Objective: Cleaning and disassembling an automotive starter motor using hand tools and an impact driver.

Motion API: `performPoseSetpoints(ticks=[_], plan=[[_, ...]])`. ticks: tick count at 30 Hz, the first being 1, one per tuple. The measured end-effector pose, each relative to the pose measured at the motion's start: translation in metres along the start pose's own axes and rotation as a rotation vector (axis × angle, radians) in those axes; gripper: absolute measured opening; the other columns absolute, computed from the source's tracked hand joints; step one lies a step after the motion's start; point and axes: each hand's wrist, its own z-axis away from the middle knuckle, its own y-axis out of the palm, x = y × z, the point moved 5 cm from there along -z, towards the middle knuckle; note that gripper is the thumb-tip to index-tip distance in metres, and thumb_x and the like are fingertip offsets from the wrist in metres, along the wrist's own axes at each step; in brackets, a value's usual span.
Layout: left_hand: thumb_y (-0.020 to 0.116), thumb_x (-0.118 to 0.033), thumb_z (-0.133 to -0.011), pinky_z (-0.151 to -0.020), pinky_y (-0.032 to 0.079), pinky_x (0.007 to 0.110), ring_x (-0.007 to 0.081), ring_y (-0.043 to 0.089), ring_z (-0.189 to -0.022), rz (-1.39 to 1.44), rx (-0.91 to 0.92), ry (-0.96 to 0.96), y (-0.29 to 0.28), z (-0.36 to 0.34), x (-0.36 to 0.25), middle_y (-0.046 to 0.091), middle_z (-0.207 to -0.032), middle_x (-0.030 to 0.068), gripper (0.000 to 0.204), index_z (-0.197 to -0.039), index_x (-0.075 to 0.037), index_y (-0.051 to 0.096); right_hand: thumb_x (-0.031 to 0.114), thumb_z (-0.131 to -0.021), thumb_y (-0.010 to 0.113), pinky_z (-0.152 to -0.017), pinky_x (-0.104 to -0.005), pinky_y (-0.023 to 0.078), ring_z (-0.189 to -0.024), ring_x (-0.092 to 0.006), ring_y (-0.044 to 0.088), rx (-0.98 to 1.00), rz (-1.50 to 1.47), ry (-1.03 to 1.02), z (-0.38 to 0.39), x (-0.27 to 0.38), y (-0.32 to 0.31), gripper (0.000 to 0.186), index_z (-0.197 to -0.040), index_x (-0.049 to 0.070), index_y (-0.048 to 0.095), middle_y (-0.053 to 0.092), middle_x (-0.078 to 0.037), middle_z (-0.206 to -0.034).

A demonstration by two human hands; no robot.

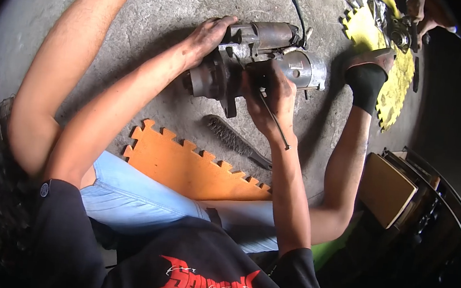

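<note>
A starter motor [306,69] lies on its side on the concrete, its smaller solenoid cylinder [274,36] along the far side. My left hand [207,37] is curled over the solenoid's left end, near the dark housing, and steadies it. Closed over the middle of the motor, my right hand [274,90] has blackened fingers, partly in shadow. From its grip a thin metal rod [275,119] sticks out toward my wrist, with a small tip at the near end. Whatever the rod meets inside the fist is hidden.
A wire brush [234,139] and an orange foam mat [178,164] lie between me and the motor. A dark cable [298,9] runs in from the far edge. Another person's hand [428,21] is by metal parts on a yellow mat [393,98]. Boards [390,190] stand at right.
</note>
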Motion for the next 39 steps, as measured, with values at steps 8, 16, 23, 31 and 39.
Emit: performPoseSetpoints(ticks=[8, 16, 23, 31, 39], plan=[[0.049, -0.048, -0.096, -0.081, 0.050, 0.030, 0.0154, 0.063, -0.085, -0.094, -0.054, -0.096, -0.009, -0.018, 0.011, 0.069, -0.099, 0.0058, 0.049, -0.119, -0.009, 0.066, 0.008, -0.085, 0.069, -0.065, -0.0352, 0.053, -0.071, -0.0263, 0.070, -0.004, 0.228, -0.129, -0.037, 0.034, -0.011, 0.013, -0.096, 0.002, 0.070, 0.070, -0.015, -0.084], [0.044, -0.045, -0.099, -0.091, 0.045, 0.027, 0.0132, 0.059, -0.096, -0.229, -0.035, 0.046, -0.007, -0.026, 0.011, 0.069, -0.104, 0.0059, 0.049, -0.118, -0.007, 0.066, 0.007, -0.087, 0.066, -0.065, -0.0382, 0.051, -0.071, -0.0326, 0.067, 0.158, 0.305, -0.141, -0.039, 0.037, -0.002, 0.010, -0.094, 0.001, 0.068, 0.068, -0.015, -0.083], [0.046, -0.043, -0.099, -0.090, 0.046, 0.029, 0.0128, 0.059, -0.097, -0.269, 0.049, 0.189, -0.011, -0.032, 0.014, 0.067, -0.108, 0.0046, 0.048, -0.122, -0.004, 0.063, 0.004, -0.087, 0.064, -0.066, -0.0379, 0.052, -0.074, -0.0337, 0.068, 0.182, 0.373, -0.154, -0.044, 0.046, 0.007, 0.009, -0.094, -0.001, 0.066, 0.068, -0.018, -0.084], [0.039, -0.022, -0.102, -0.103, 0.044, 0.036, 0.0280, 0.058, -0.119, -0.337, 0.150, 0.212, -0.003, -0.021, 0.003, 0.062, -0.125, 0.0190, 0.039, -0.135, -0.003, 0.050, 0.004, -0.085, 0.067, -0.067, -0.0370, 0.052, -0.074, -0.0334, 0.068, 0.204, 0.299, -0.168, -0.036, 0.051, -0.002, 0.011, -0.095, -0.001, 0.068, 0.068, -0.018, -0.086], [0.051, -0.051, -0.094, -0.097, 0.044, 0.035, 0.0187, 0.057, -0.108, 0.065, 0.135, -0.028, 0.010, 0.000, -0.001, 0.063, -0.119, 0.0100, 0.056, -0.127, -0.007, 0.060, 0.004, -0.087, 0.069, -0.071, -0.0259, 0.051, -0.076, -0.0098, 0.064, -0.145, -0.181, 0.183, -0.008, -0.004, -0.042, 0.016, -0.102, -0.002, 0.069, 0.071, -0.010, -0.087]])
